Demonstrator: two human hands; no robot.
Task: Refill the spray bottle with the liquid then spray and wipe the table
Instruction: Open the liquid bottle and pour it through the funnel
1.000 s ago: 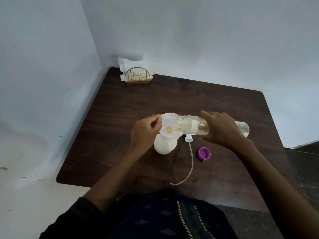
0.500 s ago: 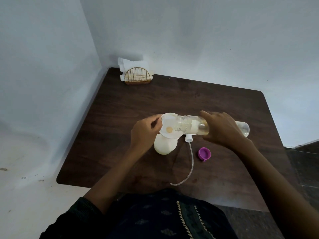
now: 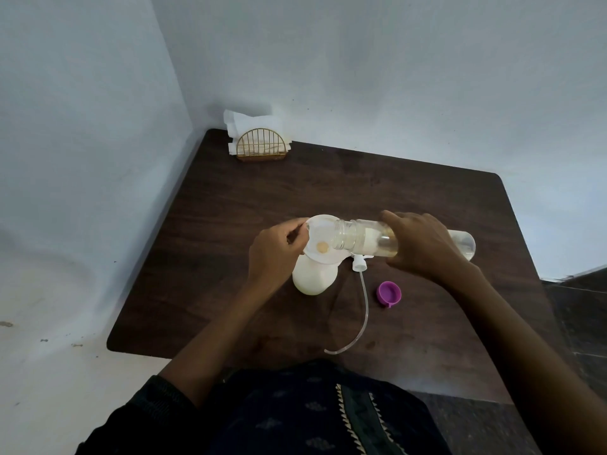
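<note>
Two hands busy. Right hand (image 3: 423,246) wraps clear refill bottle (image 3: 364,239), long axis near level, mouth pointing toward left hand (image 3: 276,254). Left hand pinches rim of white funnel (image 3: 320,241) seated on white spray bottle (image 3: 313,279) just beside and below left hand. Pour depends on mouth staying over funnel. Sprayer head with tube (image 3: 359,267) and purple cap (image 3: 388,292) lie below right hand.

The dark wood desk (image 3: 230,224) holds a white spray bottle (image 3: 314,277), a purple cap (image 3: 388,292), a sprayer head with tube (image 3: 361,303), and a gold napkin holder (image 3: 261,145).
</note>
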